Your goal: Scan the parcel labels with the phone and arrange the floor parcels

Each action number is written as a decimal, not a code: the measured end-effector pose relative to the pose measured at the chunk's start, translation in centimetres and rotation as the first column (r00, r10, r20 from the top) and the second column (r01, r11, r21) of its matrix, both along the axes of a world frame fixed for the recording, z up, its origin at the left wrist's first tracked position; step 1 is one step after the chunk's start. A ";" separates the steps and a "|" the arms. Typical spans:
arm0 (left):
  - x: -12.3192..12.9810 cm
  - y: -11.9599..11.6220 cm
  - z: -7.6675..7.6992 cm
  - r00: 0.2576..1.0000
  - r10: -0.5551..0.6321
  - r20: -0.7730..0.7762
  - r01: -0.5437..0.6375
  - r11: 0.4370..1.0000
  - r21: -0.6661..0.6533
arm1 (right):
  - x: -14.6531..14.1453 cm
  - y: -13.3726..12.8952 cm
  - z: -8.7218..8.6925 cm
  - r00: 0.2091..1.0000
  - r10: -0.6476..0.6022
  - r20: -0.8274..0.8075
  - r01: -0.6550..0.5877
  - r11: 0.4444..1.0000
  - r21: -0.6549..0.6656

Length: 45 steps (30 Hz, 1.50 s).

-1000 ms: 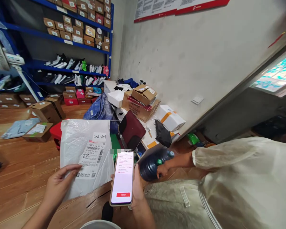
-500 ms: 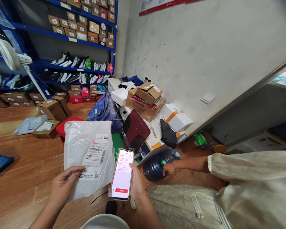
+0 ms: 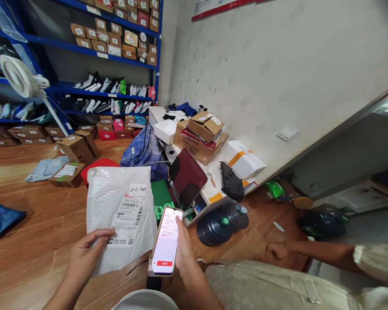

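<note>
Clasping the phone, right hand slants inward; left fingers overlie parcel, hold unclear.

A single head-worn camera looks forward and steeply down, from above and just behind the smartphone, near enough for its lit screen to face the lens. The person's left hand, left of the smartphone, and right hand, against it, reach in from the bottom edge. The wide view runs beyond the smartphone to far-off blue storage shelving at upper left and a grey wall at upper right.
</note>
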<state>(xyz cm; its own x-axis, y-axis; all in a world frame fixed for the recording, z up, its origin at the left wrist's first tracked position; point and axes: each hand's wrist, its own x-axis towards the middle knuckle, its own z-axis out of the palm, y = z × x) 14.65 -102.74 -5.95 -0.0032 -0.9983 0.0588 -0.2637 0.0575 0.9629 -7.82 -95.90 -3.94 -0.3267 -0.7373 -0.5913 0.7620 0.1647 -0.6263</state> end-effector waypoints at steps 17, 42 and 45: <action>1.2 0.5 0.1 0.996 0.059 -0.069 -0.058 0.998 0.016 | -0.3 2.1 2.5 0.927 0.374 0.002 -0.344 0.854 -0.391; 1.5 0.8 1.6 0.978 0.071 -0.194 -0.068 0.997 0.020 | 0.6 3.3 2.1 0.867 0.484 -0.116 -0.488 0.779 -0.393; 1.4 0.8 1.6 0.979 0.073 -0.188 -0.071 0.997 0.017 | 0.7 3.4 2.5 0.873 0.476 -0.110 -0.479 0.789 -0.386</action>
<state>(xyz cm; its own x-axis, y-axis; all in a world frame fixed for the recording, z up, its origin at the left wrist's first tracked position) 16.07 -101.97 -4.35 0.0792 -0.9960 0.0418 -0.0803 0.0354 0.9961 -7.11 -92.51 -1.48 0.1249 -0.9672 -0.2212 0.6466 0.2485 -0.7212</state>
